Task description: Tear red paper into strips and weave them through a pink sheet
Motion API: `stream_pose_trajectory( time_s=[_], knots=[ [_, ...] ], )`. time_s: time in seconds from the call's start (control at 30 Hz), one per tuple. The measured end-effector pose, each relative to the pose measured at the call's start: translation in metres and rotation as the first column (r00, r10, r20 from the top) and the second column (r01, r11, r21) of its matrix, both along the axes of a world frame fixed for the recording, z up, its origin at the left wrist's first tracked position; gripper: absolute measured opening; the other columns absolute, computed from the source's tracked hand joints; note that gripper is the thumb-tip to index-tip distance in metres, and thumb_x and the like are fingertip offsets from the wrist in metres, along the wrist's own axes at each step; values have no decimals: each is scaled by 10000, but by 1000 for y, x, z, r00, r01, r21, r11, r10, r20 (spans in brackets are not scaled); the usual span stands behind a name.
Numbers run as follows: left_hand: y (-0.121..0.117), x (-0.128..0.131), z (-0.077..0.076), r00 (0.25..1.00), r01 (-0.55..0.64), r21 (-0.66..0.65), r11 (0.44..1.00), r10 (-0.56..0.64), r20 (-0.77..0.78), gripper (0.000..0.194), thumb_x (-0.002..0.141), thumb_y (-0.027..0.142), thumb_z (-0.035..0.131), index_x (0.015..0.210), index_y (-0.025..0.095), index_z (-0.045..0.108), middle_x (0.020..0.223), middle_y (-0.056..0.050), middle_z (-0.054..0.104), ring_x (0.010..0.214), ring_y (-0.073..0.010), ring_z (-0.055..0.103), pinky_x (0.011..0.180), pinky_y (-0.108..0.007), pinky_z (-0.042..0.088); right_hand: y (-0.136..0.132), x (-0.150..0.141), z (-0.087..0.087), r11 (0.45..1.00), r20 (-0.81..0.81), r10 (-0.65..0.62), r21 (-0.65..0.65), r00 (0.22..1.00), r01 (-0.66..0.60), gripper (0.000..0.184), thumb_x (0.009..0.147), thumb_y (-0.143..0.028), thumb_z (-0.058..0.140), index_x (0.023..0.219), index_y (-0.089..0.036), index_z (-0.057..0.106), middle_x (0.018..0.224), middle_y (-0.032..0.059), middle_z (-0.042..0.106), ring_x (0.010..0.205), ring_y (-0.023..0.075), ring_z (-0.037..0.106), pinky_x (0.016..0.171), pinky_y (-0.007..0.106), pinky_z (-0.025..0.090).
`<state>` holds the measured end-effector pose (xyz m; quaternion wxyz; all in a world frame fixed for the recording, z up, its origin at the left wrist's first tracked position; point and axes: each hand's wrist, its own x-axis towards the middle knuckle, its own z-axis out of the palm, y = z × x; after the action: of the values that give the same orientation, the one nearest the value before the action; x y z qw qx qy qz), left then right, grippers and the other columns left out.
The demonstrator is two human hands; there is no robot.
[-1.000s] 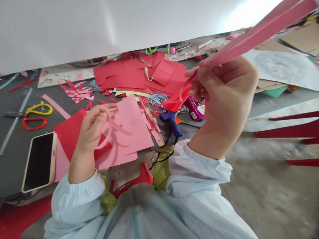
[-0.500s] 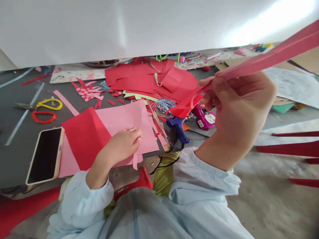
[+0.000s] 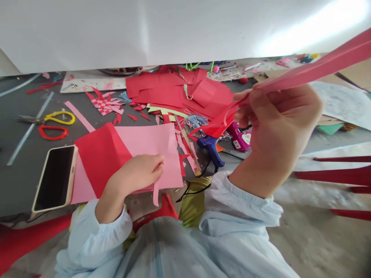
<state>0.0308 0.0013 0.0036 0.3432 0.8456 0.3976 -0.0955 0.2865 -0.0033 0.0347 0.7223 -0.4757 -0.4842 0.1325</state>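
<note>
Your table (image 3: pixel 17 197) held scissors (image 3: pixel 39 121), a phone (image 3: pixel 55 177) and a glue gun (image 3: pixel 214 151). Your left grip (image 3: pixel 142 168) pinched a pink strip (image 3: pixel 155 194); your right grip (image 3: pixel 281 114) pinched paper strips (image 3: pixel 319 70).

White panel (image 3: pixel 116 34), perhaps a wall, bright glare (image 3: pixel 330 27), grey tabletop (image 3: pixel 17 193), grey floor (image 3: pixel 304 239), red furniture legs (image 3: pixel 336 175)

Purple box (image 3: pixel 240 135): white oval label, print too small to read
Paint-stained white board (image 3: pixel 92 83): dark marks at left, illegible
</note>
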Motion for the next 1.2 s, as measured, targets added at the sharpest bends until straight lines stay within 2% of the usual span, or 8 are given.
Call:
stream_pose_trajectory(
  time_s=[0.23, 0.37, 0.43, 0.53, 0.6, 0.7, 0.9, 1.2],
  knots=[
    [-1, -12, 12, 996, -48, -33, 998, 50, 75, 221, 987, 303, 396, 785, 223, 434, 763, 13, 586, 679, -149, 522, 624, -312, 312, 13, -31, -5, 960, 36, 33, 278, 999, -41, 92, 832, -245, 727, 876, -236, 647, 818, 21, 762, 619, 151, 706, 437, 259, 461],
    [-5, -17, 18, 998, -36, -38, 999, 38, 53, 226, 934, 238, 452, 726, 221, 365, 686, 31, 529, 614, -134, 468, 597, -306, 289, 16, -46, -16, 998, 315, 39, 35, 948, -53, 39, 891, -246, 650, 924, -224, 647, 837, 22, 757, 641, 141, 707, 536, 271, 506],
    [-6, -20, 20, 998, -39, -55, 998, 42, 50, 184, 925, 221, 456, 747, 222, 412, 736, 22, 591, 648, -140, 514, 608, -300, 311, 15, -55, -20, 978, 565, 103, -207, 819, 20, 71, 911, -243, 616, 941, -211, 673, 789, 22, 738, 629, 148, 677, 566, 278, 470],
    [-7, -27, 20, 997, -52, -99, 994, 57, 47, 130, 923, 205, 447, 806, 223, 502, 848, 1, 677, 731, -159, 590, 648, -295, 363, 17, -72, -25, 859, 810, 280, -451, 515, 242, 143, 921, -216, 574, 938, -195, 715, 772, 55, 743, 673, 202, 665, 584, 301, 395],
    [-6, -34, 19, 996, -78, -72, 994, 81, 40, 137, 921, 213, 441, 814, 223, 526, 866, -10, 690, 763, -173, 613, 673, -300, 392, 20, -83, -30, 787, 830, 416, -533, 373, 309, 215, 942, -198, 526, 989, -190, 736, 858, 99, 771, 750, 250, 694, 595, 317, 393],
    [-4, -44, 18, 990, -138, 37, 990, 137, 35, 172, 928, 234, 420, 802, 222, 537, 896, -35, 696, 820, -198, 633, 703, -316, 421, 25, -95, -43, 721, 783, 558, -622, 276, 306, 288, 941, -182, 506, 1114, -162, 736, 1010, 176, 782, 898, 327, 727, 658, 364, 468],
    [-2, -54, 17, 983, -176, 95, 980, 180, -43, 233, 955, 251, 389, 785, 216, 546, 950, -69, 716, 873, -227, 660, 712, -340, 448, 28, -94, -60, 701, 732, 622, -679, 277, 219, 311, 918, -184, 566, 1193, -185, 713, 1198, 157, 758, 1057, 339, 723, 822, 420, 547],
    [-3, -57, 16, 976, -118, 59, 991, 127, -178, 251, 970, 244, 380, 846, 214, 597, 992, -80, 754, 861, -242, 680, 670, -337, 426, 26, -80, -46, 743, 716, 562, -657, 414, 127, 362, 864, -174, 642, 1219, -173, 709, 1251, 122, 749, 1095, 318, 707, 858, 418, 544]
  ],
)
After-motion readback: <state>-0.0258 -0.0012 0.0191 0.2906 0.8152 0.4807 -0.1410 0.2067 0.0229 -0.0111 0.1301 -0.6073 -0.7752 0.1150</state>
